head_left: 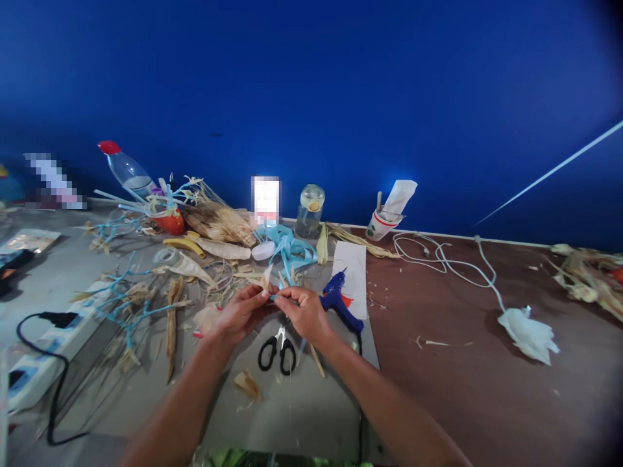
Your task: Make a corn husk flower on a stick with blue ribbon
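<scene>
Over the grey work board, my left hand (243, 312) is closed in a pinch on a pale dried husk piece (267, 277) that points upward. My right hand (304, 311) meets it, thumb and fingers pinched on a small light-blue strip (273, 297) at the husk's base. The fingers partly cover where strip and husk join. Black-handled scissors (277, 353) lie just below the hands, blades toward them. A blue glue gun (338, 301) rests right of my right hand, partly on a white sheet (357, 259). Light-blue ribbon (292, 250) is heaped beyond the fingers.
Husk-tipped blue branches (129, 308) and a white power strip (58, 353) lie left. Behind stand a red-capped bottle (127, 170), a glass jar (310, 214) and a paper cup (382, 225). A white cable (467, 269) and crumpled tissue (528, 334) lie right.
</scene>
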The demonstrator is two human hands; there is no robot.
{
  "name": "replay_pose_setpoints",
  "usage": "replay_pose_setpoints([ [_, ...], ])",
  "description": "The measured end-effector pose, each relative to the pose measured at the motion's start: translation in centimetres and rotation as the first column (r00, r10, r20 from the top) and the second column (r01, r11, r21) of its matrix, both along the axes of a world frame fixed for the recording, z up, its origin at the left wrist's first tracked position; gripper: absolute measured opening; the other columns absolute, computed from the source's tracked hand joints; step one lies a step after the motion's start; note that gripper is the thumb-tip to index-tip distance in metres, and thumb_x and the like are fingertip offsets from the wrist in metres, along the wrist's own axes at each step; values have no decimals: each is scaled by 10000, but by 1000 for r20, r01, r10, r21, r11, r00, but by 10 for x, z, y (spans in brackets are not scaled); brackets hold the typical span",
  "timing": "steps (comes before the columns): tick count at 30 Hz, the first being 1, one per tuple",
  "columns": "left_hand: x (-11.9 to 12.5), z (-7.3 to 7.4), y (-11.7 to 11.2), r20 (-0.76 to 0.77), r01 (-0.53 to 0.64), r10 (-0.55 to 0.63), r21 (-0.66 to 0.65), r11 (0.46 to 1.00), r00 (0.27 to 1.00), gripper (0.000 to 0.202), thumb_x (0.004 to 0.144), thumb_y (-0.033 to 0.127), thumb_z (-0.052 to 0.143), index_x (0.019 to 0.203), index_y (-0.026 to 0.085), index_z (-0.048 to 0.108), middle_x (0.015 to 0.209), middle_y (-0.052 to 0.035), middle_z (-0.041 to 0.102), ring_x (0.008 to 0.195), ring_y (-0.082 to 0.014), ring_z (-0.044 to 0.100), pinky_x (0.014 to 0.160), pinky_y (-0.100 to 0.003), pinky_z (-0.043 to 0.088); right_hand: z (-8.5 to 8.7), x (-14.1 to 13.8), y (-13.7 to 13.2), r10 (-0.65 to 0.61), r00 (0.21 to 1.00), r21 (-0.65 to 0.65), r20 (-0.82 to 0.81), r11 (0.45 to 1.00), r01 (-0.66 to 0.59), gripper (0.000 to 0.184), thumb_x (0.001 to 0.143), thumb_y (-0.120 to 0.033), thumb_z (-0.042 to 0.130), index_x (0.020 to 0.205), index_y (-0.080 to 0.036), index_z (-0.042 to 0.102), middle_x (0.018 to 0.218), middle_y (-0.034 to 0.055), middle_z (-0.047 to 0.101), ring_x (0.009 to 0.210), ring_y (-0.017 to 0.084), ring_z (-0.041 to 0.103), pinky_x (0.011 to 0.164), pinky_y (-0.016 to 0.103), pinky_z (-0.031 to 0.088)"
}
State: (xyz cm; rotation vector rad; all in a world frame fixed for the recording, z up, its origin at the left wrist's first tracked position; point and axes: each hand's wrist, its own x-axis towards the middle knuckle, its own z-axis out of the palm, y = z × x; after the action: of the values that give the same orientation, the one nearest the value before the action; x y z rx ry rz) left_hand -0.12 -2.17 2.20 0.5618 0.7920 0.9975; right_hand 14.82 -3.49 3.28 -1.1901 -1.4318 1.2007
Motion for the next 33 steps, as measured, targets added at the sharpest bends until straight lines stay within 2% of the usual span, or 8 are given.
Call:
replay_pose_setpoints([
  [3,-5,-1,1,8,105,-105,-2,994,994,165,666,193,724,794,112,658,771,-61,662,709,-162,626,705,-312,527,-1,-1,0,-12,994,-103,-105,995,1,181,715,-312,585,668,-155,663,634,0,637,617,126,564,604,232,438],
  [5,-7,-1,1,5,143,-143,-5,990,990,173,673,191,716,812,108,654,726,-57,651,648,-158,622,675,-328,536,-4,-2,0,-11,980,-171,-198,985,-23,191,710,-324,583,649,-157,652,590,-8,615,562,110,536,561,224,428],
  [7,-8,-1,1,2,136,-136,-12,991,991,179,668,186,720,811,101,653,665,-43,631,578,-136,602,631,-305,535,-6,-2,1,-8,965,-214,-262,975,-50,192,701,-331,587,640,-157,642,547,-18,588,513,94,497,523,213,409],
  [10,-7,0,1,1,98,-98,-17,995,995,180,634,172,744,766,90,652,637,-41,620,539,-113,582,557,-230,501,-9,-3,2,-31,962,-234,-272,972,-35,182,675,-331,608,633,-154,629,510,-28,557,477,78,441,487,199,368],
  [14,-4,1,2,0,77,-78,-40,996,997,165,603,153,759,713,90,653,608,-34,610,519,-96,563,523,-194,468,-13,-2,3,-10,971,-189,-238,981,-36,177,686,-320,603,637,-152,634,539,-17,584,499,80,449,494,195,356],
  [19,-3,-1,3,35,117,-115,-55,992,993,158,600,162,758,677,86,642,560,-17,572,499,-80,528,512,-188,445,-18,-1,4,28,983,-115,-182,992,-49,167,709,-308,601,670,-156,656,600,-6,624,560,94,510,546,200,393],
  [26,-3,-3,2,63,108,-102,-102,989,993,179,587,116,754,730,80,654,591,-18,595,485,-61,515,508,-175,448,-13,-3,1,69,977,-139,-201,985,-98,169,723,-286,585,714,-150,684,630,9,670,618,129,594,619,234,456],
  [33,4,-9,2,85,31,-18,-160,987,996,126,578,44,713,653,96,625,590,-22,607,494,-77,543,490,-172,451,-5,-3,-2,87,996,-13,3,996,-87,158,757,-212,551,777,-167,701,749,16,712,734,159,642,730,271,477],
])
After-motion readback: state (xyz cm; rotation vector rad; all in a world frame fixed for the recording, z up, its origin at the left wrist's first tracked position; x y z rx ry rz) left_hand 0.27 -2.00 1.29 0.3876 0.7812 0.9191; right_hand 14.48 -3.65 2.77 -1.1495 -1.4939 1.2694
